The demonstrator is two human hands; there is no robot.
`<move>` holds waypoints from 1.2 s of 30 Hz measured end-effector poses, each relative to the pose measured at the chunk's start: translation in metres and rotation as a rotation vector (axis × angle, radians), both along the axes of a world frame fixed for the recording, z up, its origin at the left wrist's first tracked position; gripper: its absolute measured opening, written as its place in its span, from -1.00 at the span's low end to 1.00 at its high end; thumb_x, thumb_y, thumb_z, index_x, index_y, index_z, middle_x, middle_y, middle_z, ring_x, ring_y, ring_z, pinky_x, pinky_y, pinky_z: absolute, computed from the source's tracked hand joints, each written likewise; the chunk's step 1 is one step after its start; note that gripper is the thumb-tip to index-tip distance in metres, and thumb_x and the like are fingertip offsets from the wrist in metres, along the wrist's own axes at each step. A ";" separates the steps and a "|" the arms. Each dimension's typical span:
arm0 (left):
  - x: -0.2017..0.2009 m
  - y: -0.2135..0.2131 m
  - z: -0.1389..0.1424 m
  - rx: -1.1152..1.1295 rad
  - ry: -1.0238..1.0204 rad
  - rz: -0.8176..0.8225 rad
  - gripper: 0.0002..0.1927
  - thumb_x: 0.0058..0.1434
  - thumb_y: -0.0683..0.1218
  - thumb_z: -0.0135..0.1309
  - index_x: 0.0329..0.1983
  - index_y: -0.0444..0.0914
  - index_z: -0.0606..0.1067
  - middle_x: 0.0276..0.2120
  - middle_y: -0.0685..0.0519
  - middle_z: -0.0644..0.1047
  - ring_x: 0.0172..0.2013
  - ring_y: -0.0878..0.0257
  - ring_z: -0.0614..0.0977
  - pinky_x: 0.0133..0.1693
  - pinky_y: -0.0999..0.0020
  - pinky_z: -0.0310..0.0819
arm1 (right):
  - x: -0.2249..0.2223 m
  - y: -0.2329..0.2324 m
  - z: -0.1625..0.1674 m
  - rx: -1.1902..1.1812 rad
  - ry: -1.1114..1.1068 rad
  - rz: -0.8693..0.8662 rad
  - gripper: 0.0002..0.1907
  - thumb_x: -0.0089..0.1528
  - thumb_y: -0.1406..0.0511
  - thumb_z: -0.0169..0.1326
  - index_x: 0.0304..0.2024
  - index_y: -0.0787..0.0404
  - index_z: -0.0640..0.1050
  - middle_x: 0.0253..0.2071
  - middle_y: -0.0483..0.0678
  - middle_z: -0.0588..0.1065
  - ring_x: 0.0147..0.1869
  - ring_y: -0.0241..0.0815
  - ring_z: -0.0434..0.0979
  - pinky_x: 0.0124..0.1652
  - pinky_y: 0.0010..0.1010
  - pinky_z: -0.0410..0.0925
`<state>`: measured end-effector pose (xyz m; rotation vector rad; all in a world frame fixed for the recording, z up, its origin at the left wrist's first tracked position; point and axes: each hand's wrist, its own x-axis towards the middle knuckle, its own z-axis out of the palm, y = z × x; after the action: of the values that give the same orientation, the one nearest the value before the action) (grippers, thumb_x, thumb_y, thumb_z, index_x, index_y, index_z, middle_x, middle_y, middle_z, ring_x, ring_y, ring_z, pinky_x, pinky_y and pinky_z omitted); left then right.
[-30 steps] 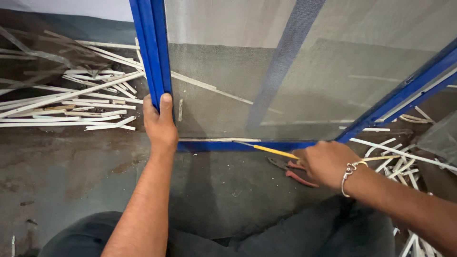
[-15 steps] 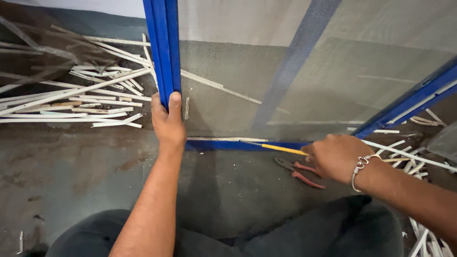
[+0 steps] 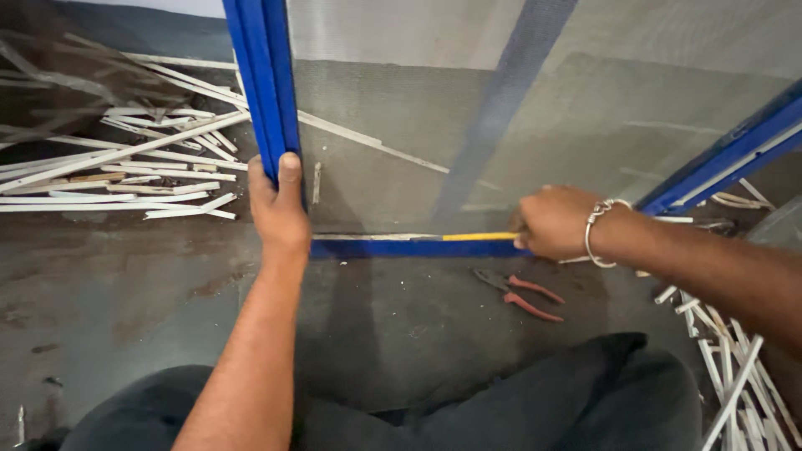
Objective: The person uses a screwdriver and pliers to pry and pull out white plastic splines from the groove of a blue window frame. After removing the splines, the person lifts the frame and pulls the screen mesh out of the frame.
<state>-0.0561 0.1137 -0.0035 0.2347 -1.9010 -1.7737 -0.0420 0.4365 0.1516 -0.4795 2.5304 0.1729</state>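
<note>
Frame: a blue frame (image 3: pixel 267 92) with grey mesh (image 3: pixel 401 125) stretched across it stands tilted on the concrete floor (image 3: pixel 125 284); its bottom rail runs left to right just in front of the person's knees.
Left hand: the left hand (image 3: pixel 280 209) is wrapped tight around the upright rail at the lower left corner, thumb laid up along the blue edge.
Right hand: the right hand (image 3: pixel 555 221), with a metal bracelet (image 3: pixel 597 225) at the wrist, is closed on a yellow-shafted tool (image 3: pixel 478 236) whose shaft lies along the top of the bottom rail, pointing left.
Pliers: red-handled pliers (image 3: pixel 518 292) lie on the floor just below the right hand, untouched.
Strips: white strips (image 3: pixel 109 175) are piled on the floor to the left of the frame; more white strips (image 3: pixel 735 367) lie at the right edge.
</note>
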 end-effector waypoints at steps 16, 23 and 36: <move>0.009 0.010 -0.006 0.046 0.072 -0.070 -0.57 0.48 0.19 0.02 0.03 -0.29 0.43 -0.25 0.15 0.38 -0.20 0.36 0.35 -0.10 0.41 0.32 | 0.080 0.121 -0.191 -0.252 0.056 -0.286 -0.64 0.28 0.02 0.13 0.03 -0.04 0.68 -0.31 0.14 0.63 -0.22 0.13 0.66 -0.13 -0.16 0.51; 0.007 0.015 -0.003 0.045 0.018 -0.051 -0.53 0.43 0.21 0.02 0.07 -0.27 0.43 -0.25 0.18 0.41 -0.21 0.38 0.37 -0.13 0.42 0.32 | 0.059 0.119 -0.115 0.026 0.332 0.119 -0.46 0.16 0.11 0.07 0.23 -0.20 0.51 -0.20 -0.05 0.63 -0.22 0.07 0.66 -0.28 -0.06 0.50; -0.003 0.017 -0.004 -0.016 0.054 -0.019 -0.52 0.43 0.19 0.01 0.06 -0.32 0.44 -0.21 0.15 0.46 -0.16 0.36 0.41 -0.06 0.41 0.35 | 0.029 0.155 -0.264 -0.513 0.097 -0.329 -0.51 0.13 0.14 0.17 0.14 -0.11 0.58 -0.27 -0.06 0.69 -0.24 -0.03 0.74 -0.14 -0.30 0.52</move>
<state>-0.0588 0.1308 -0.0079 0.1626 -1.8845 -1.7590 -0.0131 0.5919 -0.1123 -0.2377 2.6953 -0.6000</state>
